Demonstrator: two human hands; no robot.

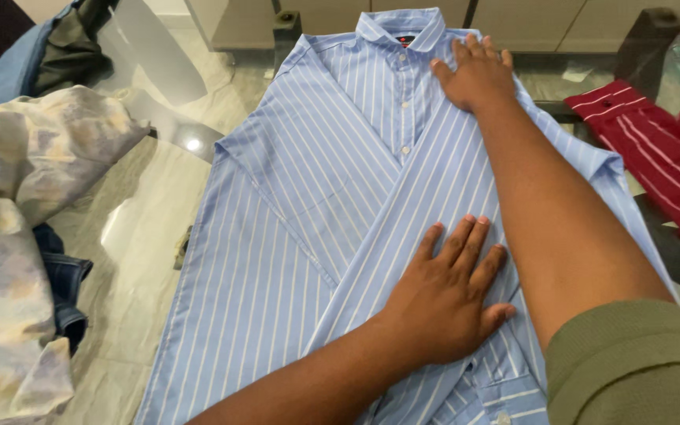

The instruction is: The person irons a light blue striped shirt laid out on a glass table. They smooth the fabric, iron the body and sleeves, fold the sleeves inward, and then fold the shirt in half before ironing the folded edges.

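The light blue shirt with white stripes (308, 236) lies spread in front of me on the glass table (143, 228), collar (401, 30) at the far end and hem toward me, buttoned up the front with a few small white buttons showing. Both of its sleeves are folded in across the body, so the stripes cross at an angle over the chest. My left hand (442, 303) rests flat on the lower middle of the shirt, palm down, fingers stretched out and slightly spread, gripping nothing, only pressing on the cloth where the folded sleeve runs under it. My right hand (478, 75) reaches further out and lies flat just beside the collar, on the shirt's shoulder, fingers extended and close together, also holding nothing. My right arm crosses over the shirt's side, and an olive-green sleeve (631, 362) covers my upper arm. To my right, partly off the table's edge, lies a red shirt with pale stripes (655, 149), well apart from my hands. To my left sits a crumpled pale patterned fabric (25, 205) with dark denim (64, 291) tucked beneath it, and further back a blue and dark garment heap (41, 55).
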